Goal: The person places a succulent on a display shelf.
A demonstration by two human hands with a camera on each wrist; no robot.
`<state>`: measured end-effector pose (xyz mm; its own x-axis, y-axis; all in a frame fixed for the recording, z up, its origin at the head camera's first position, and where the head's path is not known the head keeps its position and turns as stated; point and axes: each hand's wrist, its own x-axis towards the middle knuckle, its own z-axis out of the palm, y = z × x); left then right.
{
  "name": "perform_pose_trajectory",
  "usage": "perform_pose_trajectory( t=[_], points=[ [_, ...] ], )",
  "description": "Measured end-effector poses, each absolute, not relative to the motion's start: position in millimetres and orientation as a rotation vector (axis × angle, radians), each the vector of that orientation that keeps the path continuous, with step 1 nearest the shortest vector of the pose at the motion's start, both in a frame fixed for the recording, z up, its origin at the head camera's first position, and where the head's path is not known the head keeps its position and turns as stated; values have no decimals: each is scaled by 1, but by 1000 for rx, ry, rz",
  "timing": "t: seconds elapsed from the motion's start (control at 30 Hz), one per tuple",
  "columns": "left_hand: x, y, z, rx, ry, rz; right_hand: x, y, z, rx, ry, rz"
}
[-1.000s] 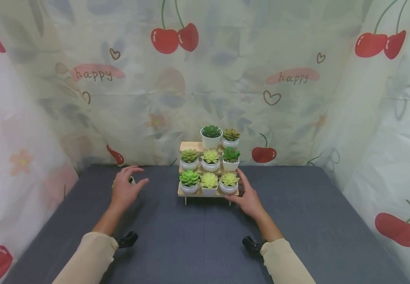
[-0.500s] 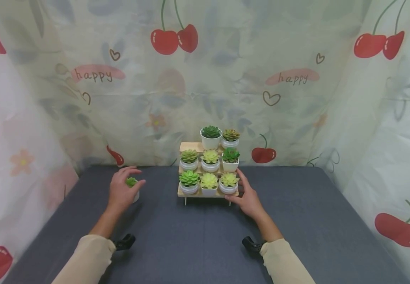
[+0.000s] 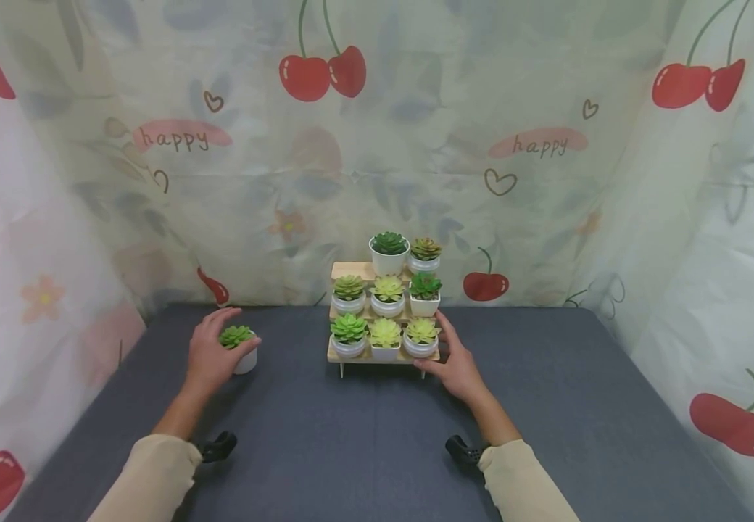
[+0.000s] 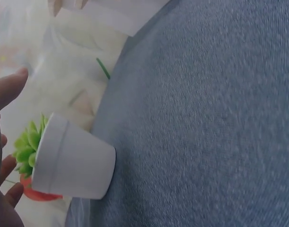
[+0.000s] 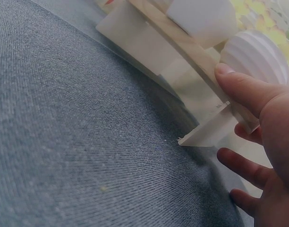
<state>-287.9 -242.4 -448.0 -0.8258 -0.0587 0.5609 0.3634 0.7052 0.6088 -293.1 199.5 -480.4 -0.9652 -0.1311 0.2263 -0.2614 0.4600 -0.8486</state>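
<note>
Left of the stand, a small green succulent in a white pot (image 3: 244, 361) stands upright on the table. My left hand (image 3: 209, 357) is spread loosely beside and partly around it; in the left wrist view, fingers and thumb show clear of the pot's wall (image 4: 78, 161). A three-tier wooden plant stand (image 3: 351, 270) holds several potted succulents. My right hand (image 3: 458, 368) grips its lower right corner. In the right wrist view, the thumb (image 5: 241, 87) presses the bottom board's front edge beside a ribbed white pot (image 5: 255, 56), while a finger reaches under the board.
The dark grey cloth-covered table (image 3: 377, 449) ends at a cherry-print curtain (image 3: 253, 196) at the back and both sides. On the top tier, a dark green succulent (image 3: 389, 254) and a brownish one (image 3: 425, 255) stand right of a bare stretch of board. Black devices sit at both wrists.
My left hand has shifted left, so the potted succulent it mostly covered now shows between thumb and fingers. The right hand and the stand have stayed put.
</note>
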Motion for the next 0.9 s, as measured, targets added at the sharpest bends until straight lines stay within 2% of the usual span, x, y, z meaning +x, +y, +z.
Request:
perform_pose_trajectory(
  t=[0.37, 0.9],
  points=[
    [-285, -253, -459, -106, -2536, -997, -293, 199, -481, 339, -2575, 1516],
    [-283, -263, -463, 54, -2772, -1235, -293, 199, -480, 349, -2565, 1524]
  ],
)
